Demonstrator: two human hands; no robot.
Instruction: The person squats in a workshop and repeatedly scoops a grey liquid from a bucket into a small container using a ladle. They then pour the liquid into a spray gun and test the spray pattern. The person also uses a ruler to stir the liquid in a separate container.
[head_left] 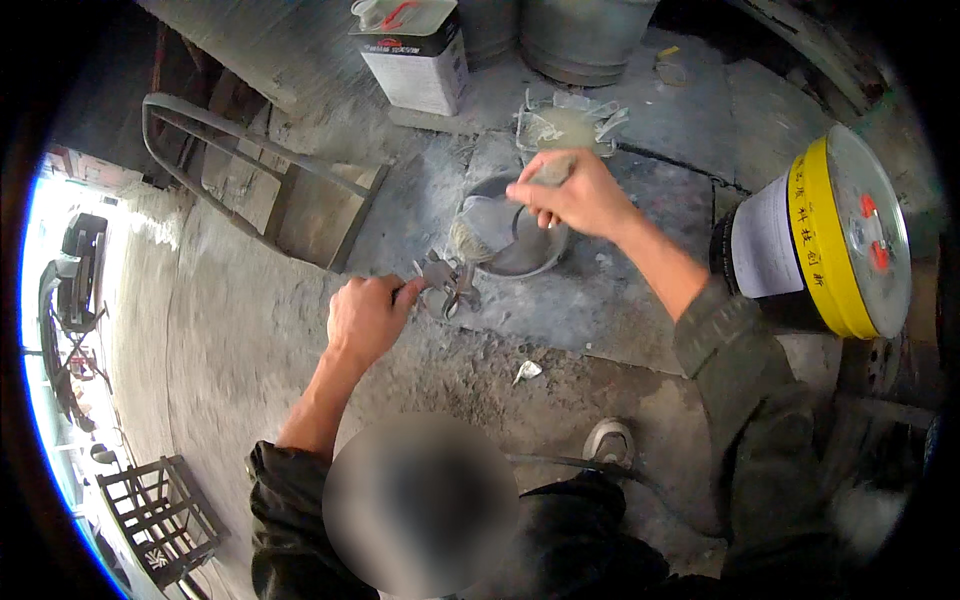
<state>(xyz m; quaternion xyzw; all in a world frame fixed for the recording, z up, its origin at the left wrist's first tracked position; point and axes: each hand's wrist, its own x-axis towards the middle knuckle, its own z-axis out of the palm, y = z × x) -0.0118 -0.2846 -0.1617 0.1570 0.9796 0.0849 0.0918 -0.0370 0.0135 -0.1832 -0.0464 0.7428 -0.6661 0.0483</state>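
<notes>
My left hand (368,318) is closed on one end of a grey metal part (447,283) with several jutting prongs, held low over the floor. Over the right side of a round metal basin (562,255) is my right hand (580,192), its fingers curled round a dull, tan-grey object (553,172). Most of that object is hidden by the fingers, so its kind does not show. Grey, cloudy matter lies in the basin. At its left rim is a pale, fibrous-looking clump (468,238), close to the metal part.
A broken-edged clear container (570,128) stands behind the basin. Farther back are a rectangular can (415,70) and grey drums (585,40). A yellow-banded drum (815,235) stands right. On the left are a metal-framed trolley (325,215) and a black crate (165,520).
</notes>
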